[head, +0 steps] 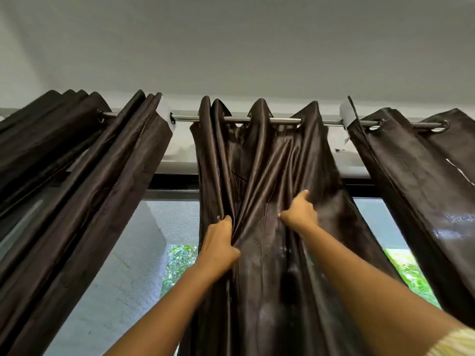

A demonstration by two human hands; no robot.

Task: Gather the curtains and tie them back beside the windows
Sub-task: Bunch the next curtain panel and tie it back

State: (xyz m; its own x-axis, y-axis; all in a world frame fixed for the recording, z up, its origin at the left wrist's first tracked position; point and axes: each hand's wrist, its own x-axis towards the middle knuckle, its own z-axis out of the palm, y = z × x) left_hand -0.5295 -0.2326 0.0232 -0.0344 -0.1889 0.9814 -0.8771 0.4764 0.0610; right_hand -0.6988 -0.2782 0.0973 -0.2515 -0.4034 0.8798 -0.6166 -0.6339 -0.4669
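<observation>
Three dark brown satin curtain panels hang by eyelets from a steel rod (285, 121) under the ceiling. The middle curtain (267, 160) hangs in loose folds in front of me. My left hand (219, 242) grips a fold near the middle curtain's left edge. My right hand (299, 213) presses flat against the same curtain a little higher and to the right, thumb out, one finger pointing up. The left curtain (84, 181) is bunched at the left. The right curtain (416, 165) hangs spread at the right.
Behind the curtains a dark-framed window (154, 240) shows a grey wall and green foliage outside. White rod brackets (164, 109) sit between the panels. The grey ceiling fills the upper view.
</observation>
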